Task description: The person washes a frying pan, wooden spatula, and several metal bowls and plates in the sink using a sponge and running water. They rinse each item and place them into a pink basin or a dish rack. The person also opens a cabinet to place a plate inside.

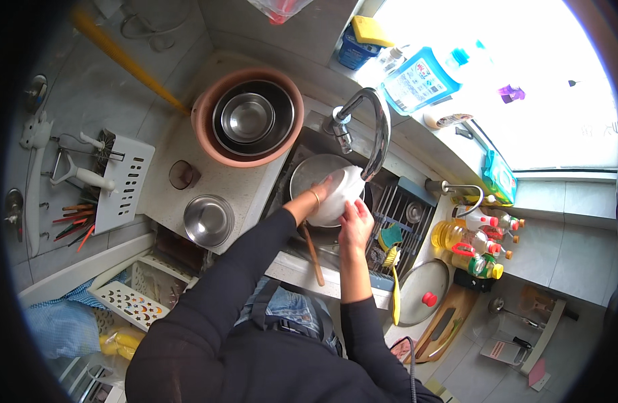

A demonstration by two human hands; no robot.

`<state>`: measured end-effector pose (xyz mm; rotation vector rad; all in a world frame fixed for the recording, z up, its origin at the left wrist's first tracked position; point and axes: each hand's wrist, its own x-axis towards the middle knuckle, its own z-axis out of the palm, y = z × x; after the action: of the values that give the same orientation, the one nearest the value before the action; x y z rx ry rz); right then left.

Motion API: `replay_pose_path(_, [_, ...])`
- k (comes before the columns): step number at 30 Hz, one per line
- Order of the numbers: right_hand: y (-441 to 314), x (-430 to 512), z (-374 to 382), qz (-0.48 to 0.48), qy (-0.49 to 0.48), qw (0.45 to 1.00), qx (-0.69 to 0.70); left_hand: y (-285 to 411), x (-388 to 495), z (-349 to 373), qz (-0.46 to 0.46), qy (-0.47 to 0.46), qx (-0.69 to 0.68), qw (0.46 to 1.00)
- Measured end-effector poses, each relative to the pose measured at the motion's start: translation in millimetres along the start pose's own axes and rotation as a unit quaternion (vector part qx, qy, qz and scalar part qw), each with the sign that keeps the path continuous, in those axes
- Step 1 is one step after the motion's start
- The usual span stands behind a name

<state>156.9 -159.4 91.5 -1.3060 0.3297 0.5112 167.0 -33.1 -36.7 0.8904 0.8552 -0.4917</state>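
Observation:
A white bowl [345, 190] is tilted on its side under the spout of the chrome faucet [382, 133]. My left hand [317, 195] grips its left side, the fingertips partly hidden by the bowl. On the right side, the fingers of my right hand [355, 221] press against its lower edge. Below both hands a round pan [309, 165] sits in the steel sink [299, 146]. A wooden handle [313, 257] sticks out over the sink's front edge. Whether water is running I cannot tell.
Nested metal bowls [248, 118] sit in a pink basin [203, 136] at the back left. Nearer stand a glass [183, 175] and steel bowl [209, 220]. Right of the sink are a drying rack [397, 201], yellow-handled brush [395, 297], glass lid [422, 282] and oil bottles [450, 235].

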Motion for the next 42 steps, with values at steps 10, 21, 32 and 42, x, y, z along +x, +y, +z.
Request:
replay_pose_path(10, [5.8, 43.4, 23.3, -0.008, 0.021, 0.999, 0.035, -19.1, -40.8, 33.6, 0.112, 0.380, -0.016, 0.918])
replay_pose_path(21, [-5.3, 6.5, -170.1, 0.188, -0.050, 0.948, 0.252, 19.4, -34.5, 13.8, -0.023, -0.229, -0.189, 0.955])
replay_pose_path(32, [-5.8, 6.0, -94.8, 0.224, -0.028, 0.965, 0.132, 23.4, -120.6, 69.0, 0.430, 0.088, 0.369, 0.819])
replay_pose_path(42, [38.9, 5.5, -99.8, 0.101, 0.063, 0.992, 0.042, -54.1, -146.0, 24.4, 0.492, 0.091, 0.580, 0.643])
